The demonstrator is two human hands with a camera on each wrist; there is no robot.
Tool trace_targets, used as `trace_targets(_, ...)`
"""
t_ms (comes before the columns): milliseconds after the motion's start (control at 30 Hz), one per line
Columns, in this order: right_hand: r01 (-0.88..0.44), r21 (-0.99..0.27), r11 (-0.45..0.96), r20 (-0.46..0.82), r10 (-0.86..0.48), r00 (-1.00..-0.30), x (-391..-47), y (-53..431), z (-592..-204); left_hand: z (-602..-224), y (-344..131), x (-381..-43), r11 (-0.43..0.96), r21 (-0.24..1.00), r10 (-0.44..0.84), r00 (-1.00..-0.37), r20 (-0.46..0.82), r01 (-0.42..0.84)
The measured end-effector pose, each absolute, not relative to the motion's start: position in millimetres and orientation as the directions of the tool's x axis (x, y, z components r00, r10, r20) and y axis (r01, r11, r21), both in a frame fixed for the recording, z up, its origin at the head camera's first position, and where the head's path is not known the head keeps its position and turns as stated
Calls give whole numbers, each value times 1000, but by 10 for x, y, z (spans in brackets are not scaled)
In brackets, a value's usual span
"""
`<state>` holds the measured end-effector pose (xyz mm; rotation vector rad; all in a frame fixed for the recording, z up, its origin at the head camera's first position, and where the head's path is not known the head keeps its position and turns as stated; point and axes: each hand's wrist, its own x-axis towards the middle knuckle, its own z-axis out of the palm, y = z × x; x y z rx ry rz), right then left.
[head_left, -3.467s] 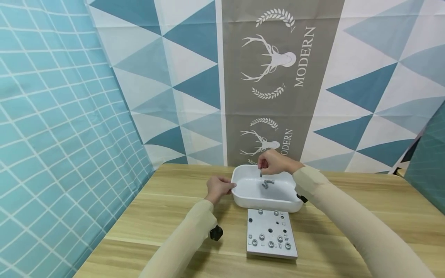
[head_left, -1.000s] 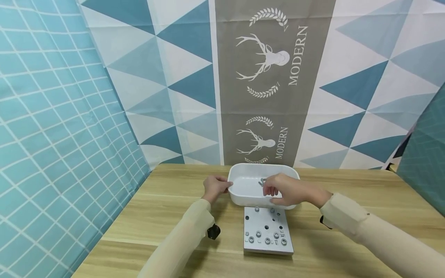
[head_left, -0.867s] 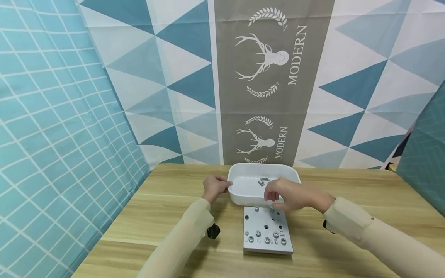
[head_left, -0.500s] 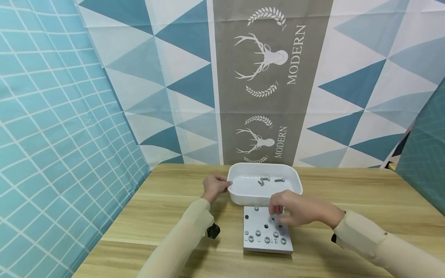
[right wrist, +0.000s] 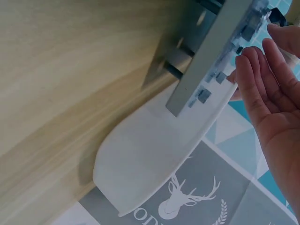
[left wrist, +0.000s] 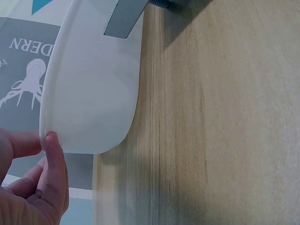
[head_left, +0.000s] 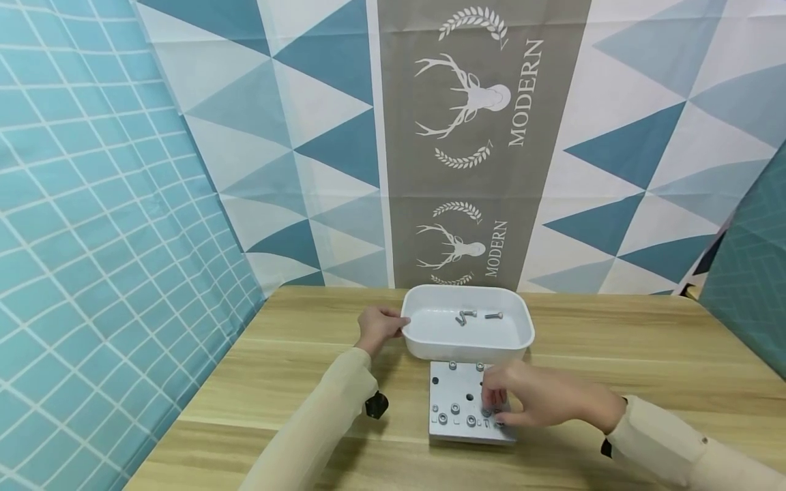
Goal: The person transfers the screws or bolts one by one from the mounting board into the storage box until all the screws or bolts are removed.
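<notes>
My left hand (head_left: 377,327) pinches the left rim of a white plastic tray (head_left: 430,349) between thumb and fingers. The left wrist view shows the same hand (left wrist: 40,192) on the tray's edge. Three socket-head bolts (head_left: 494,316) lie inside the tray. In front of it is a silver metal plate (head_left: 451,392) with several bolt heads and holes. My right hand (head_left: 534,395) is over the plate's right side, hiding part of it, its fingers bent downward. In the right wrist view the right hand (right wrist: 276,103) has thumb and fingers apart beside the bolt heads (right wrist: 220,77), holding nothing visible.
A wooden table (head_left: 295,382) carries everything. The plate (right wrist: 187,89) stands raised, with bolt shanks (right wrist: 173,70) sticking out underneath. A patterned curtain (head_left: 331,170) hangs behind the table, and a blue checked one (head_left: 110,225) on the left.
Earlier my right hand held a bolt above the tray; that bolt now lies in the tray. The right hand has since moved nearer, over the plate. My left hand keeps its grip.
</notes>
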<state>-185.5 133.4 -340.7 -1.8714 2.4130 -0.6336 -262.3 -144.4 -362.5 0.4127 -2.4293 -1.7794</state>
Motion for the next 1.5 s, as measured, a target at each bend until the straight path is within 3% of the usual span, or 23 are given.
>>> trace_targets(267,-896,-385,220,192,-931,-311,-1817,1371,-3453,-3619,-1450,-2622,291,944,-269,-960,-75,-155)
trace_targets(567,-943,-296,150,262,-937,-232,-1803,1373,-3523,-3622,-1438,-2608,297,943,-271,-960,-71,-153)
trace_targets(1500,-924,-341,174,233,-936,-263,-1800,1383,-3539,-3640,-1448,-2620,274,949,-274,-958,-79,-156)
